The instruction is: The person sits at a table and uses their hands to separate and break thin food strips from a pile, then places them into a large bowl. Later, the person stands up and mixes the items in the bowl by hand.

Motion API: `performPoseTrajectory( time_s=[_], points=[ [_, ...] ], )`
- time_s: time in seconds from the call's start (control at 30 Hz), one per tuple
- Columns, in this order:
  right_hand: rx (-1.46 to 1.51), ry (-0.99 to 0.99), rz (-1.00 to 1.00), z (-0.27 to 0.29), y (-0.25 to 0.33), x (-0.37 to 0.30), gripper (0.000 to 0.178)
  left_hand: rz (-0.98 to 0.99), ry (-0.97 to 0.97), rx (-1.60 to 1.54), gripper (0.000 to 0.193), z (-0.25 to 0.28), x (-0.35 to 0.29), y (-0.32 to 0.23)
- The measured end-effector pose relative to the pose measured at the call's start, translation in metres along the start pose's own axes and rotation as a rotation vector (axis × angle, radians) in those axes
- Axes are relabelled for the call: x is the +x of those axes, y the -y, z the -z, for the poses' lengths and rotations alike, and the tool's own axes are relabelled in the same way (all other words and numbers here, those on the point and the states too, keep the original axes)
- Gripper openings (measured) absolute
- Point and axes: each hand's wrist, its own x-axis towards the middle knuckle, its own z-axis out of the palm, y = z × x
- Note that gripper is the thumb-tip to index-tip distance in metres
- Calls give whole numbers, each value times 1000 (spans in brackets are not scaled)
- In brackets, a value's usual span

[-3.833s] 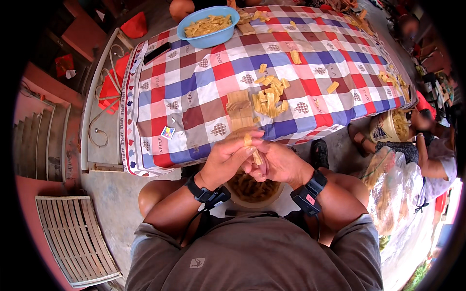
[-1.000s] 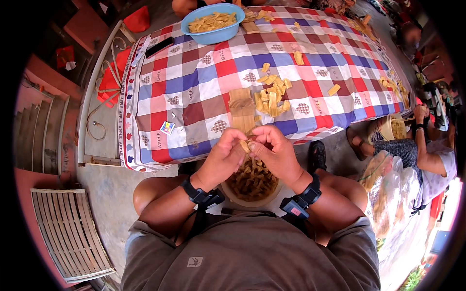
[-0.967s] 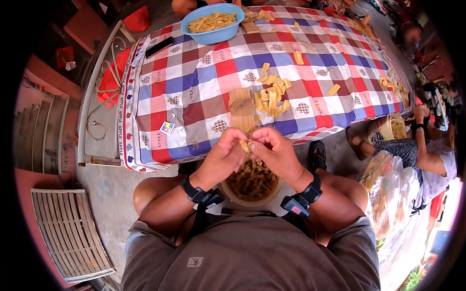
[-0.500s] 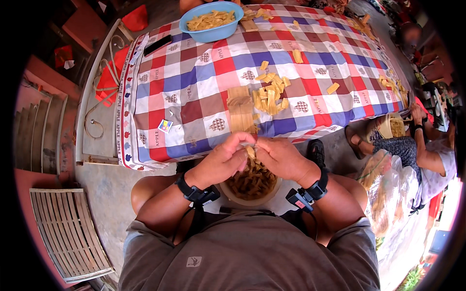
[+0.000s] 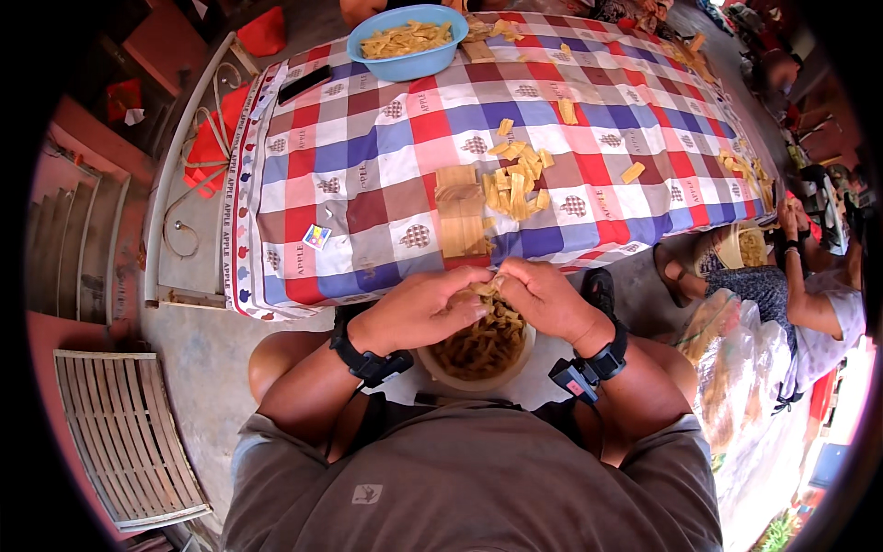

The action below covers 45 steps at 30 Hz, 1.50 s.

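Note:
My left hand and my right hand meet at the table's near edge. A pale yellow strip is pinched between their fingers, partly covered by them. Directly below, a round pale bucket stands between my legs with many brownish-yellow strips in it. Just past my fingertips, a wooden block lies on the checked tablecloth. To its right is a loose pile of flat yellow pieces. Both wrists carry black straps with small devices.
A blue basin of yellow strips sits at the table's far side. On the left are a black phone and a small coloured packet. At right another person sits near a plastic bag. A slatted wooden rack lies at lower left.
My left hand has turned and flattened slightly, its thumb now stretched toward the strip. My right fingers have shifted a little to the right. The view has moved slightly.

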Motion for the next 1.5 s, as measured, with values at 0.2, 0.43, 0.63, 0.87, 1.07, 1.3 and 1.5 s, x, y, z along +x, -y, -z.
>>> performPoseTrajectory(
  time_s=[0.2,0.43,0.63,0.87,1.07,1.3,1.5],
  points=[
    [-253,93,56,-5,2,1,25,-10,56,111,20,-7,2,5],
    [-422,9,147,-20,-3,-4,24,-61,-35,174,17,-15,0,9],
    [-349,-77,128,-31,17,-9,26,1,-30,103,18,-19,-3,33],
    [-114,-2,-81,-13,2,2,33,-28,-1,17,30,-18,1,31],
    [263,-139,-169,-17,-10,3,36,224,-214,-851,25,-15,8,18],
    [527,149,-348,-16,13,4,34,201,-278,-1021,22,-6,8,11],
    [574,148,-393,-9,13,5,27,198,-214,-851,20,7,3,23]
  ],
)
